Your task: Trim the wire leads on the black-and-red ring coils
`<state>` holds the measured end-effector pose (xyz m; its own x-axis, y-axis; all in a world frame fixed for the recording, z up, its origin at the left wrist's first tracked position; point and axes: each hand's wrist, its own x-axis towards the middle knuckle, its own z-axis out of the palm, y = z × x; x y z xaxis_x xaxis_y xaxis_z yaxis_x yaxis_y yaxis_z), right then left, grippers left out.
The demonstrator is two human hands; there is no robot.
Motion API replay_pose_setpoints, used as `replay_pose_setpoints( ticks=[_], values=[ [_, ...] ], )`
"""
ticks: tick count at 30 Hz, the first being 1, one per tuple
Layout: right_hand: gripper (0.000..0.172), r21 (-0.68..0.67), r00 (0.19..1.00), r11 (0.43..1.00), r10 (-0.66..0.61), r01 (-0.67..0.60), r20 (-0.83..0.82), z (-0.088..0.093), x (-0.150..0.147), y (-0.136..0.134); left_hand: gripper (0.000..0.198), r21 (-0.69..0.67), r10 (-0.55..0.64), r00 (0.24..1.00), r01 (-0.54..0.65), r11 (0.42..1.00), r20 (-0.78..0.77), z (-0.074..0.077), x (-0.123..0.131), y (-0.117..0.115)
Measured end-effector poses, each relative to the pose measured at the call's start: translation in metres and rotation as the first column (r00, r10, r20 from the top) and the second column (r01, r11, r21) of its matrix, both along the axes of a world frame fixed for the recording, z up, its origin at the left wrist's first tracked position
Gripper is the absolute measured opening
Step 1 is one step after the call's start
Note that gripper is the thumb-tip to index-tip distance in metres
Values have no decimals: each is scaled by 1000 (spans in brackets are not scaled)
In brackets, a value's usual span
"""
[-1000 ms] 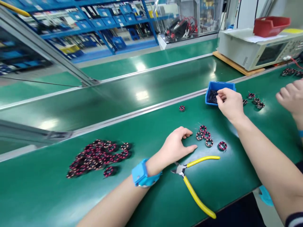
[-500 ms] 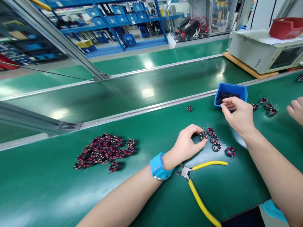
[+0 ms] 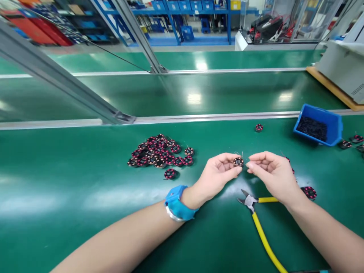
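Between the thumb and fingers of my left hand (image 3: 214,174) is a small ring-shaped wound coil (image 3: 238,162), copper and black, with thin wire ends sticking up. Close to its right side, my right hand (image 3: 275,176) is closed in a pinch; what its fingertips hold is too small to make out. Diagonal cutters (image 3: 264,233) with yellow handles lie spread on the green table below my hands. A red-and-black coil (image 3: 309,192) sits by my right wrist, and a few more are partly hidden behind that hand.
Left of my hands lies a pile of wound coils (image 3: 159,154), with a loose coil (image 3: 170,174) in front. Back right stands a blue bin (image 3: 334,127) of thin black pieces (image 3: 311,127). Another coil (image 3: 258,127) sits near the metal rail (image 3: 199,118). More coils (image 3: 345,144) lie at far right.
My right hand has moved from the blue bin to beside the coil in my left hand. The left hand has lifted its coil away from the neighbouring ones. The camera view has turned left.
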<state>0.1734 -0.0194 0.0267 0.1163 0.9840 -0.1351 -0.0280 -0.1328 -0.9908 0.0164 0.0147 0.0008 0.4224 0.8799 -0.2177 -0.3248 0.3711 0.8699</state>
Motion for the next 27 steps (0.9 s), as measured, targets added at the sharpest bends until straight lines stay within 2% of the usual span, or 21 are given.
replay_pose_setpoints(
  ticks=[7,14,21,27],
  values=[
    [35,-85,998,996,-21,16,-60,-4,6,4,29,42,-28,999,27,999,22,-1,2,2],
    [33,-99,989,994,-49,36,-140,-9,8,3,38,29,-14,996,17,999,-86,-1,6,-2],
    [34,-94,994,995,-28,18,-101,-7,7,1,34,71,10,993,-1,997,-115,-1,6,-2],
    [35,-133,983,990,-68,46,-169,-7,3,3,35,102,-6,987,23,994,-163,-4,5,-3]
  ],
)
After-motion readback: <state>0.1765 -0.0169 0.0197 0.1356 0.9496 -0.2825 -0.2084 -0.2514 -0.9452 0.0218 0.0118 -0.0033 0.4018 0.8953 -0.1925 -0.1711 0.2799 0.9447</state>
